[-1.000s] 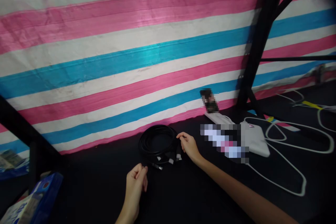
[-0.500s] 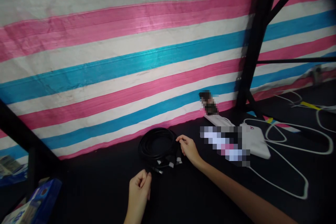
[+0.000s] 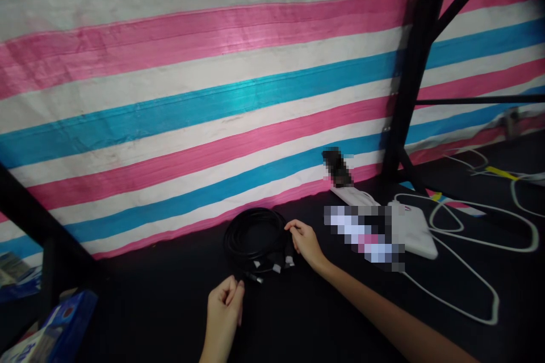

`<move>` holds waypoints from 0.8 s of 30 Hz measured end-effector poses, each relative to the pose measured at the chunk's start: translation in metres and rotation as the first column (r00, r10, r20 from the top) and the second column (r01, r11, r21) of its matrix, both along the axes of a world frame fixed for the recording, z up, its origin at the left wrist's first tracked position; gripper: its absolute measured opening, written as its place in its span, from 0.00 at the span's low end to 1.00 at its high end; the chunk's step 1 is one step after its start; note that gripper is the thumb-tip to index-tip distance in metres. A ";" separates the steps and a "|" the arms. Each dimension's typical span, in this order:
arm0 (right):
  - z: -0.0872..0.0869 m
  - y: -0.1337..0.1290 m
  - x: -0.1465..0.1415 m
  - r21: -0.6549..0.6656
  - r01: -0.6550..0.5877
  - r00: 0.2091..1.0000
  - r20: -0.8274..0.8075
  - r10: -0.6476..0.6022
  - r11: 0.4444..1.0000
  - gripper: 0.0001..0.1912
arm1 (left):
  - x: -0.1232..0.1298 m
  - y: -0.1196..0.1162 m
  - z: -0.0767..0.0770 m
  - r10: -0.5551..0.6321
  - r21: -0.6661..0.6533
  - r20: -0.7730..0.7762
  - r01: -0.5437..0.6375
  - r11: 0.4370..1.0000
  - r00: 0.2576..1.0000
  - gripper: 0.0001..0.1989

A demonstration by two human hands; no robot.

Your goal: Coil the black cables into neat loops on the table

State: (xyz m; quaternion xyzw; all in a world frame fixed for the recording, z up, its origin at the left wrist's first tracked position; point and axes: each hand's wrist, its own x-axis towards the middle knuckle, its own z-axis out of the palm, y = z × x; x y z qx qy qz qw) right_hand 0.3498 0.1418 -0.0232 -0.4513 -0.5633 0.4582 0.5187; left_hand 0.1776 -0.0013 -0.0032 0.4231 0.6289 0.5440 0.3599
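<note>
A coil of black cable lies on the dark surface in front of me. Its plugs, with pale metal ends, stick out at the coil's near right side. My right hand is closed in a pinch at the right edge of the coil, the fingertips against the cable. Nearer to me, below the coil, my left hand is closed with the thumb along the bent fingers. It is close to one loose metal plug tip; whatever lies inside its fingers is hidden.
Right of the coil are a white power strip, a white flat box-like device and loops of white cord. Blue boxes lie at lower left. Black frame posts stand before a striped sheet.
Both hands keep almost the same pose and place by the coil. The whole view has shifted very slightly; nothing is visibly taken up or let go.
</note>
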 end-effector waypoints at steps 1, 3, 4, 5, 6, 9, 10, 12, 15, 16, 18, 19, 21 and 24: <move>0.000 0.000 0.000 0.000 0.000 1.000 0.001 0.000 1.000 0.09 | 0.000 0.000 0.001 0.000 -0.001 -0.004 0.000 1.000 1.000 0.28; 0.000 0.000 0.000 0.000 0.001 1.000 0.003 -0.001 1.000 0.09 | 0.000 -0.001 0.002 0.003 0.002 -0.011 -0.003 1.000 1.000 0.27; 0.000 0.000 0.000 -0.001 0.001 1.000 0.004 -0.001 1.000 0.09 | 0.000 -0.001 0.002 0.005 0.003 -0.013 -0.005 1.000 1.000 0.27; 0.000 0.000 0.000 -0.002 0.000 1.000 0.004 0.000 1.000 0.09 | -0.001 -0.001 0.002 0.008 0.003 -0.014 -0.008 1.000 1.000 0.27; 0.000 0.000 0.000 -0.002 0.000 1.000 0.004 0.000 1.000 0.09 | -0.001 -0.001 0.002 0.011 0.002 -0.018 -0.011 1.000 1.000 0.26; 0.001 0.000 0.000 -0.002 -0.002 1.000 0.000 0.002 1.000 0.09 | -0.001 -0.002 0.002 0.020 0.007 -0.035 -0.020 1.000 0.999 0.26; 0.001 0.000 0.000 -0.002 -0.002 1.000 -0.002 0.002 1.000 0.09 | -0.001 -0.002 0.002 0.021 0.009 -0.039 -0.020 1.000 0.999 0.26; 0.001 0.000 0.000 -0.004 -0.002 1.000 -0.005 0.002 1.000 0.09 | -0.001 -0.002 0.002 0.014 0.012 -0.043 -0.014 1.000 0.999 0.26; 0.001 -0.001 0.000 -0.004 -0.001 1.000 -0.006 0.001 1.000 0.09 | -0.001 -0.002 0.001 0.000 0.015 -0.043 0.001 1.000 0.999 0.26; 0.000 0.000 0.000 -0.003 0.000 1.000 -0.006 0.000 1.000 0.09 | -0.001 -0.002 0.000 -0.005 0.017 -0.045 0.006 1.000 0.999 0.26; 0.000 0.000 0.000 -0.001 0.001 1.000 -0.006 -0.001 1.000 0.09 | -0.002 -0.003 -0.002 -0.015 0.019 -0.060 0.016 1.000 0.998 0.26; -0.001 0.000 0.000 0.000 0.001 1.000 -0.005 -0.001 1.000 0.09 | -0.003 -0.003 -0.003 -0.018 0.018 -0.073 0.020 1.000 0.997 0.25; -0.002 0.000 0.000 0.000 0.002 1.000 -0.005 -0.002 1.000 0.09 | -0.006 -0.003 -0.003 -0.016 0.019 -0.099 0.018 1.000 0.995 0.24; -0.002 0.000 0.000 -0.001 0.000 1.000 -0.004 0.000 1.000 0.09 | -0.009 -0.003 -0.001 0.005 0.035 -0.132 0.000 0.999 0.991 0.24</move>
